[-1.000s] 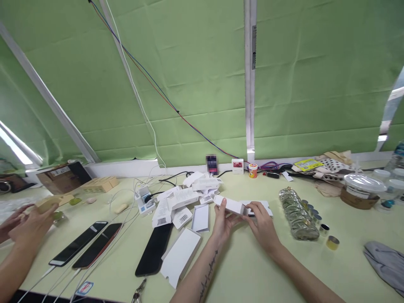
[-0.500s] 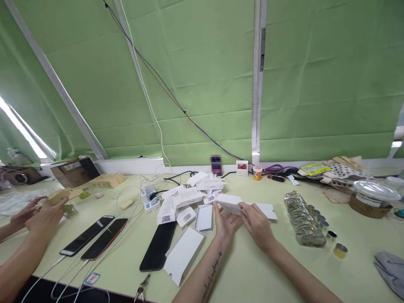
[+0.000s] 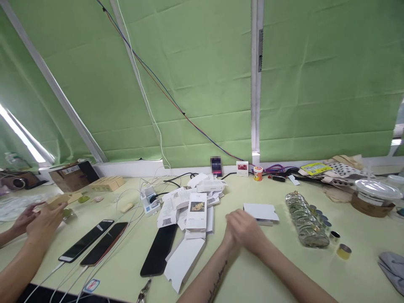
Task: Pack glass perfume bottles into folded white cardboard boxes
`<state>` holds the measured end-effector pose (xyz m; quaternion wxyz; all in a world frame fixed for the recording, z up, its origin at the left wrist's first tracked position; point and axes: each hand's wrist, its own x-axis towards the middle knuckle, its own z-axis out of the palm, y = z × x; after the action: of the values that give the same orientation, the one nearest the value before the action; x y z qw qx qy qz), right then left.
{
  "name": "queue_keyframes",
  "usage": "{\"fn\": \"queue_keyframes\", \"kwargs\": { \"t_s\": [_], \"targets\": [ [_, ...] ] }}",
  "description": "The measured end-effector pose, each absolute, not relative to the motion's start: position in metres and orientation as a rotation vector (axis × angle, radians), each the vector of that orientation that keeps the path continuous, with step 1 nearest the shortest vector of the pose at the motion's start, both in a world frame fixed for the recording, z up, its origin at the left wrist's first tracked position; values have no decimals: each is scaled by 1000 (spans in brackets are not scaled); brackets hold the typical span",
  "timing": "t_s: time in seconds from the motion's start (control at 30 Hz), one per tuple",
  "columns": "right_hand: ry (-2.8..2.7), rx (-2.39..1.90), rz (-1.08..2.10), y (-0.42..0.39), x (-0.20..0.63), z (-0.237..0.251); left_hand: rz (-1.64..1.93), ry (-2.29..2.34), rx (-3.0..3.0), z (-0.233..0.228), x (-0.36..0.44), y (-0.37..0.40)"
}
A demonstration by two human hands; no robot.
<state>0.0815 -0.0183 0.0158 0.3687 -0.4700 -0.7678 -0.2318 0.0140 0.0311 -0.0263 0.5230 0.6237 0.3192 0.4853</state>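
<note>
Inspection of my position: my left hand and right hand are drawn together over the counter, the right lying partly over the left. Both are blurred. I cannot tell whether either grip is closed on anything; nothing shows between the fingers. The item nearest them is a flat white carton, lying on the counter just beyond my right hand and apart from it. To my left sits a heap of white cartons, several with barcode labels. A carton printed with a flower picture lies face up on its near edge. An opened white sleeve lies nearer me, beside a black phone. To my right, well clear of the hands, is a clear packet of small tins. A co-worker's hands are busy with a tan box at the far left; they are no part of my work. My judgement: the handling of cartons is between pieces, with neither hand engaged on one. The next move calls for a reach to the flat white carton, with one hand steadying it and the other taking an edge, the fingers set narrow for so thin a piece.
</note>
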Motion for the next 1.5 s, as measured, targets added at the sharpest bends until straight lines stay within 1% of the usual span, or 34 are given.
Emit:
{"fn": "queue_keyframes", "kwargs": {
  "t_s": [0.1, 0.23, 0.33, 0.53, 0.67, 0.87, 0.93, 1.13, 1.4, 1.5],
  "targets": [
    [-1855, -1469, -531, -26, 139, 13, 1133, 850, 1675, -20, 13, 35],
    [-1931, -1629, -608, -37, 186, 3, 1107, 891, 1999, -18, 14, 35],
    [-1939, -1696, -665, -43, 191, -2, 1057, 893, 2101, -19, 13, 33],
    [-1914, -1718, -576, -44, 193, -3, 1009, 971, 2190, -19, 10, 35],
    [-1769, -1892, -561, -33, 199, -20, 1056, 971, 2192, -22, 10, 38],
    [-1821, -1945, -174, -14, 197, -41, 1043, 977, 2263, -23, 22, 46],
    [-1812, -1969, -116, -10, 198, -41, 969, 952, 2342, -17, 29, 51],
    [-1856, -1951, 128, -5, 205, -29, 531, 880, 2492, 3, 50, 78],
    [-1831, -1951, 283, -9, 200, -21, 190, 860, 2532, 15, 57, 99],
    [-1794, -1918, 335, -13, 202, -20, 129, 822, 2528, 17, 53, 101]
  ]
}}
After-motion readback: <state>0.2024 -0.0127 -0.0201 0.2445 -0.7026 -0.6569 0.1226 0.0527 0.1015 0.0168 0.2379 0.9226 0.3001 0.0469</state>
